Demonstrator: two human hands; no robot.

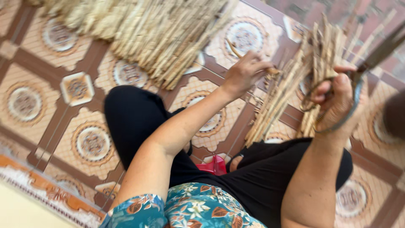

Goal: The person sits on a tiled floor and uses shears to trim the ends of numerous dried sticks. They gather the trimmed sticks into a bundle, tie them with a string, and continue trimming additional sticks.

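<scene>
Two hands: left [244, 74] pinches dry fibrous stalks [291, 90], right [337, 101] grips metal scissors [358, 80]

The pile of dried reed stalks [160, 38] at twelve o'clock runs off the top edge. The scissors [358, 80] at two o'clock are smeared by motion, their blade tips cut by the right edge. A red object [214, 165] lies half hidden between the legs, its kind unclear.
</scene>
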